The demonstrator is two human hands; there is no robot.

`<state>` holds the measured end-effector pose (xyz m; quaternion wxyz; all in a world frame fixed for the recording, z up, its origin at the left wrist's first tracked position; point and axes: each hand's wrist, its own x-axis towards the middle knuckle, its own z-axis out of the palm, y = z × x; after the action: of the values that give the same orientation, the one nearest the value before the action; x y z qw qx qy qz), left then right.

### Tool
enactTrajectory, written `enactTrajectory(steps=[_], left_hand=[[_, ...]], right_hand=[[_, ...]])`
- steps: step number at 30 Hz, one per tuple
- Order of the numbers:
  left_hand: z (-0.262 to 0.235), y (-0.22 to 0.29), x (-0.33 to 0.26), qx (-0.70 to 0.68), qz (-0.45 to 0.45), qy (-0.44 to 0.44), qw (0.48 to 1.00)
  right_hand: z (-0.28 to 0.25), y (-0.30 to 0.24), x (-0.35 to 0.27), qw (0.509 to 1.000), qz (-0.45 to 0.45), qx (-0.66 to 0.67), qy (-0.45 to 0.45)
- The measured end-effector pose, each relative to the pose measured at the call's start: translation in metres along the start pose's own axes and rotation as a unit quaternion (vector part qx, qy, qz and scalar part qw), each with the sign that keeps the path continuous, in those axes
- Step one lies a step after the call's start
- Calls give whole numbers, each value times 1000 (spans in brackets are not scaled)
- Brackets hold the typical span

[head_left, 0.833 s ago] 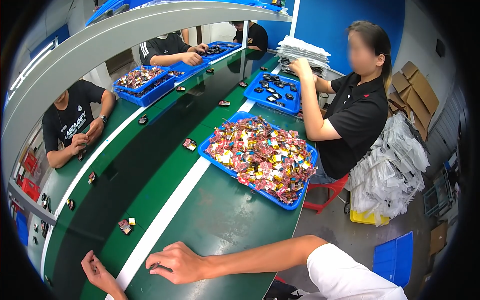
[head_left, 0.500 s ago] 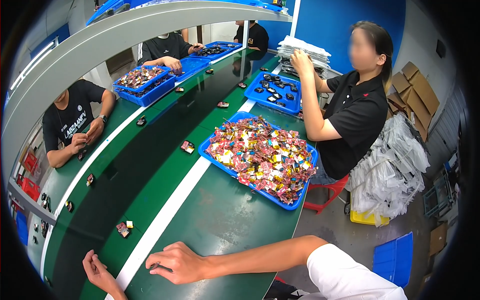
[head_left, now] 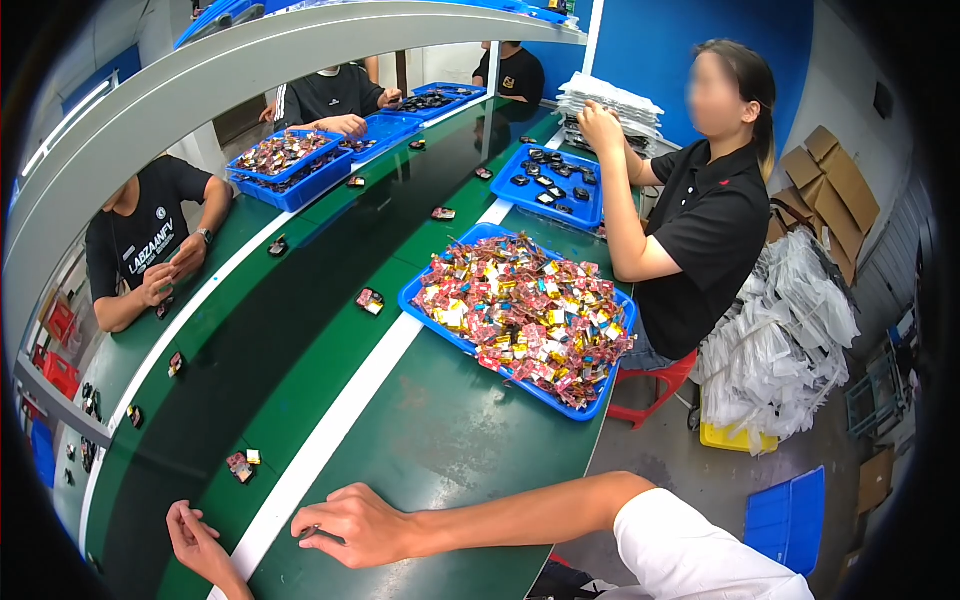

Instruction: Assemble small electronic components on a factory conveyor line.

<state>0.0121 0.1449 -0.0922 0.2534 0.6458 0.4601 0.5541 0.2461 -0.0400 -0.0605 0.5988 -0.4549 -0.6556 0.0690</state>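
My right hand (head_left: 352,527) rests at the near end of the green table, its fingers closed round a thin dark tool (head_left: 322,537); only part of the tool shows, so its kind stays unclear. Left of it, over the belt's white border, my left hand (head_left: 200,542) is turned partly palm up with loosely bent fingers and nothing visible in it. Just beyond that hand, a small reddish circuit piece with a pale yellow-white part (head_left: 241,465) lies on the green belt (head_left: 330,225), apart from my fingers.
A blue tray (head_left: 412,302) heaped with small reddish-yellow electronic parts stands ahead on the right. Beyond it is a blue tray of black pieces (head_left: 508,190), beside a seated person (head_left: 700,215). Other people sit across the belt. A grey arched frame (head_left: 200,68) spans the left.
The pieces on the belt have shifted slightly toward me and to the left. Both my hands have stayed nearly in place.
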Motion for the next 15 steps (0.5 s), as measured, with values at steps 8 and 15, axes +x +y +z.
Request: enactTrajectory(steps=[8,15], left_hand=[[1,0,0,-7,11,-13,1000],[1,-2,1,-6,10,-19,1000]], right_hand=[[0,0,1,1000,1,1,2],[-1,0,0,1000,4,0,-3]])
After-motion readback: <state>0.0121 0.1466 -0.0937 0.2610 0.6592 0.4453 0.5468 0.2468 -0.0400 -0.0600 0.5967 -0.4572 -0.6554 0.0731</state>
